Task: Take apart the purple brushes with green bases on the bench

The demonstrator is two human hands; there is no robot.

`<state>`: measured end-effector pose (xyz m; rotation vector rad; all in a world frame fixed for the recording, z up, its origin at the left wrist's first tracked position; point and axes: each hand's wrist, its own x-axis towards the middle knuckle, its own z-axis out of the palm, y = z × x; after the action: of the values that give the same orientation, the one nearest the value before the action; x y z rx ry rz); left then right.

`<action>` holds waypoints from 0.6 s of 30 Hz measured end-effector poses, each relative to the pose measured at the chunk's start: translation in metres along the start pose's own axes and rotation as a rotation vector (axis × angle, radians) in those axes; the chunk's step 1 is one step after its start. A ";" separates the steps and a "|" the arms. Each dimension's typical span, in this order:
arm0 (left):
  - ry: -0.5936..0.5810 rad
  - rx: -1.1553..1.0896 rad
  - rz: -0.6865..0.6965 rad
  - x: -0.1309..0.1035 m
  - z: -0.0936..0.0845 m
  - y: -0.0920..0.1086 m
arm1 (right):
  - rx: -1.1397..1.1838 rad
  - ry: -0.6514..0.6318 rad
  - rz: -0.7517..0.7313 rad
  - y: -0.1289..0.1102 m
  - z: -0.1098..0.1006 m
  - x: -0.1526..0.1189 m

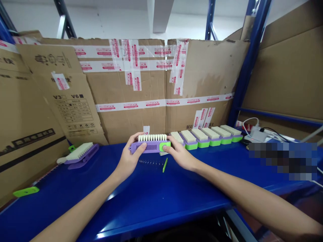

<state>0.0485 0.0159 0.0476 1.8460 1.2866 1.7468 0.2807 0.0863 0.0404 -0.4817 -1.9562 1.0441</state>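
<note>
Our L hand [128, 159] & R hand [183, 156], part-curled, grip opp. ends of brush [152, 147], long axis L-R, spring [150, 162] on its near side.

Bright light, glare on blue tabletop [151, 201], edges stretched; pixelated patch [282, 159]

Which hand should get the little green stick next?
Probably the right hand: it is nearer the green stick, which lies near its end of the purple brush. The left hand grips the other end, so it could likely keep holding the brush.
</note>
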 end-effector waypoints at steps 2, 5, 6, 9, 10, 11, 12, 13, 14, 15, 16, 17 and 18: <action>-0.012 0.010 0.020 -0.001 0.000 0.002 | -0.041 -0.004 -0.037 -0.004 -0.001 -0.002; -0.037 0.030 0.045 -0.002 -0.001 0.004 | -0.091 -0.008 -0.086 -0.005 -0.005 -0.002; -0.042 0.039 0.050 -0.002 -0.001 0.004 | -0.094 -0.012 -0.088 -0.005 -0.006 -0.002; -0.057 0.067 0.064 -0.002 -0.001 0.003 | -0.093 -0.026 -0.087 -0.002 -0.007 -0.002; -0.063 0.073 0.068 -0.002 -0.002 0.003 | -0.099 -0.024 -0.094 -0.002 -0.007 -0.002; -0.067 0.076 0.070 -0.003 -0.002 0.002 | -0.109 -0.016 -0.105 -0.002 -0.007 -0.003; -0.071 0.077 0.073 -0.003 -0.002 0.002 | -0.122 -0.004 -0.119 -0.002 -0.006 -0.004; -0.076 0.078 0.076 -0.003 -0.002 0.001 | -0.137 0.009 -0.135 -0.002 -0.005 -0.004; -0.080 0.080 0.080 -0.003 -0.003 0.001 | -0.151 0.022 -0.147 -0.003 -0.004 -0.005; -0.084 0.083 0.086 -0.003 -0.003 0.001 | -0.166 0.031 -0.156 -0.004 -0.004 -0.006; -0.087 0.087 0.092 -0.004 -0.003 0.001 | -0.180 0.037 -0.163 -0.005 -0.003 -0.006; -0.089 0.092 0.099 -0.004 -0.003 0.001 | -0.194 0.038 -0.168 -0.006 -0.003 -0.007; -0.089 0.098 0.104 -0.004 -0.003 0.001 | -0.209 0.036 -0.173 -0.007 -0.003 -0.007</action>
<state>0.0465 0.0112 0.0469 2.0543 1.2843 1.6585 0.2870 0.0793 0.0431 -0.4319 -2.0447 0.7223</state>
